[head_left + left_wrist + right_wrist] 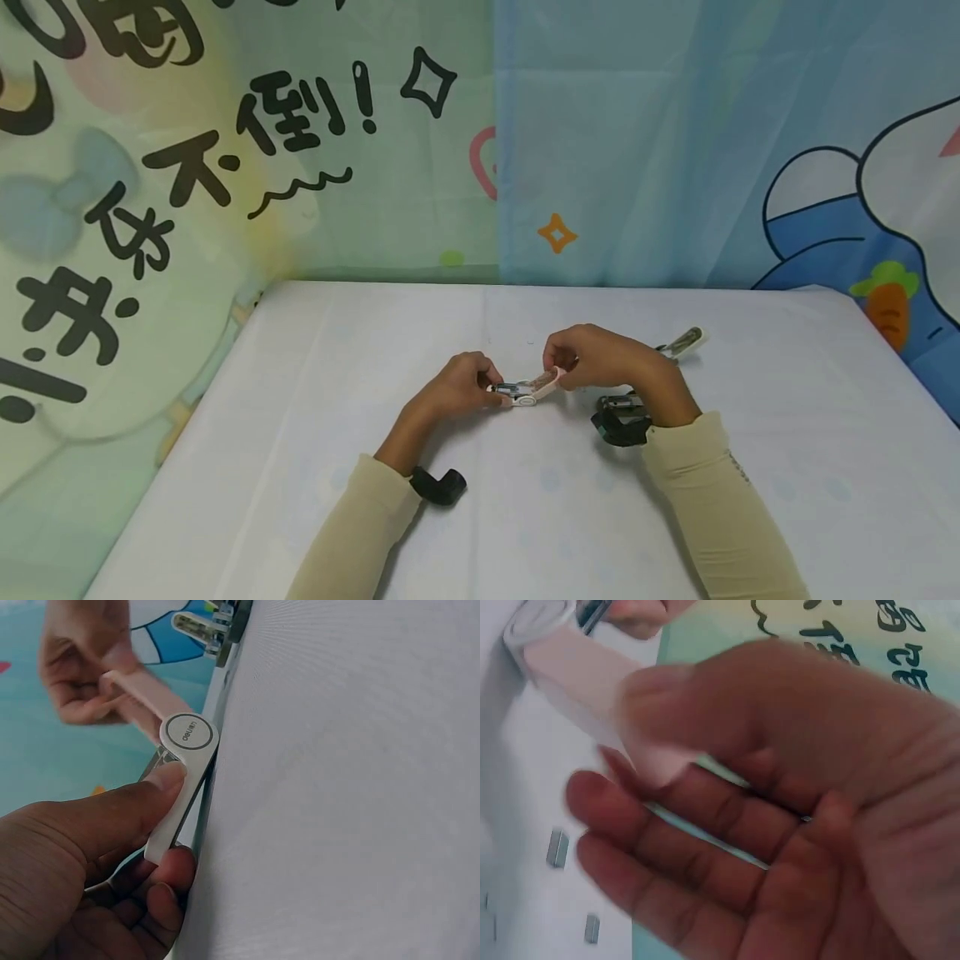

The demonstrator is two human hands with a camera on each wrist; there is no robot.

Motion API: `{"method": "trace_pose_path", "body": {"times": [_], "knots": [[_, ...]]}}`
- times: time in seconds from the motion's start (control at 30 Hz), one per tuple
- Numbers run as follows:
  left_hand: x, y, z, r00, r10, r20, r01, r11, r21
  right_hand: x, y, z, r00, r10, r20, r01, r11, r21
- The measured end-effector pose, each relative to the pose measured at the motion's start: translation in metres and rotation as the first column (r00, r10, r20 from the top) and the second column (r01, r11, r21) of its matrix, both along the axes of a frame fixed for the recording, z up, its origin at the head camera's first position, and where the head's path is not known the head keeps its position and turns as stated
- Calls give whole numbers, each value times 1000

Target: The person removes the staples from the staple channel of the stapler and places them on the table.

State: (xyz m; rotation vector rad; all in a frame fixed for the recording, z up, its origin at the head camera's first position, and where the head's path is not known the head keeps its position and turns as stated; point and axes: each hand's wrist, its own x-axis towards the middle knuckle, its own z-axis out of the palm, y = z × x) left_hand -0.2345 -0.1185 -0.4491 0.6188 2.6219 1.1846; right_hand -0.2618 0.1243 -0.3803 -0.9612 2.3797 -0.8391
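Note:
A small white-and-pink stapler [525, 400] is held low over the table between both hands, its two arms spread apart at the round hinge. In the left wrist view, the thumb and fingers of my left hand [467, 385] pinch its white arm [178, 806], just below the hinge disc. My right hand [596, 357] holds the far end of the pink arm [585, 671], thumb on top in the right wrist view. That hand's other fingers are loosely bent. A dark metal part shows inside the stapler between the arms in the head view.
Small grey staple-like pieces [557, 849] lie on the white table [300, 500]. Beyond my right wrist is a long, pale-edged greenish object [682, 342], partly behind the arm. Black devices sit at the left wrist [440, 487] and right wrist [622, 423]. A printed curtain [637, 150] hangs behind.

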Motion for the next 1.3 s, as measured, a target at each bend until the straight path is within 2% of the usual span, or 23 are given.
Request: {"method": "trace_pose_path", "body": {"times": [0.1, 0.23, 0.47, 0.57, 0.63, 0.7, 0.77, 0.87, 1.03, 1.3], "knots": [[0, 0, 0, 1000, 10, 5, -10, 1000, -2, 1, 4, 1, 1000, -1, 15, 0, 998, 62], [1, -2, 0, 1000, 16, 9, -16, 1000, 9, 2, 5, 2, 999, 1, 33, -4, 996, 93], [1, -4, -2, 1000, 16, 11, -16, 1000, 22, 3, 4, 7, 999, 34, -19, -31, 986, 166], [1, -5, -2, 1000, 17, 16, -18, 1000, 22, 4, 2, 11, 993, 31, -110, -15, 990, 144], [1, -5, -1, 1000, 17, 12, -17, 1000, 19, 7, -3, 13, 982, -4, -187, 20, 996, 84], [1, -5, -1, 1000, 16, 9, -16, 1000, 16, 10, -11, 14, 973, -47, -226, 49, 999, 0], [1, -5, -1, 1000, 16, 6, -16, 1000, 14, 13, -20, 11, 973, -67, -219, 54, 996, -66], [0, -5, -1, 1000, 14, 6, -14, 1000, 14, 16, -32, 4, 984, -32, -174, 15, 995, -100], [0, -4, -1, 1000, 8, 7, -8, 1000, 21, 16, -42, -11, 986, 36, -160, -45, 998, -53], [-1, -2, -2, 1000, -1, 11, 1, 1000, 23, 19, -48, -22, 985, 27, -170, -27, 1000, 0]]}}
